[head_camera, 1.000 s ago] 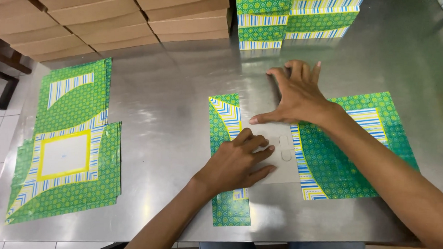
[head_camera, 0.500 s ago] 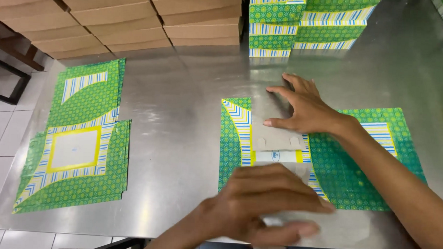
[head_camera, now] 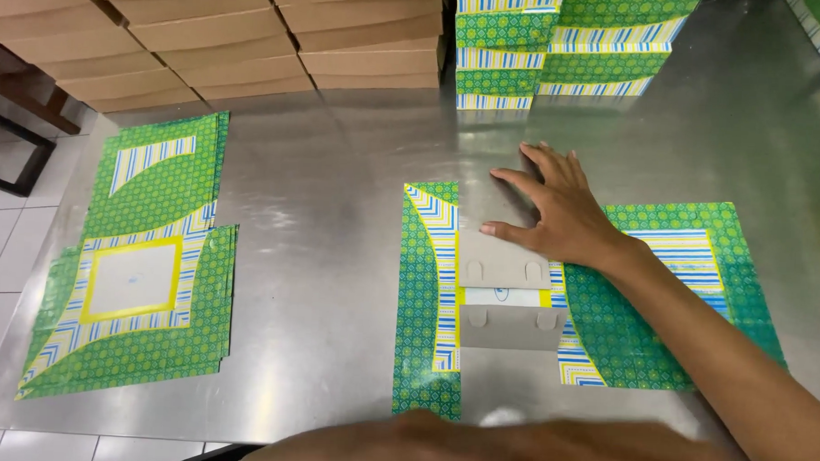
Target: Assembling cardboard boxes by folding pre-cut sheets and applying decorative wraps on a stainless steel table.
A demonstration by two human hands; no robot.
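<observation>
The flat carton sheet [head_camera: 662,303] is showing green dotted print with blue and yellow stripes; its folded middle flaps [head_camera: 503,297] are showing plain grey. The stack of sheets [head_camera: 136,266] is wearing matching colours around a white panel. The boxes [head_camera: 208,33] are looking plain brown.
</observation>
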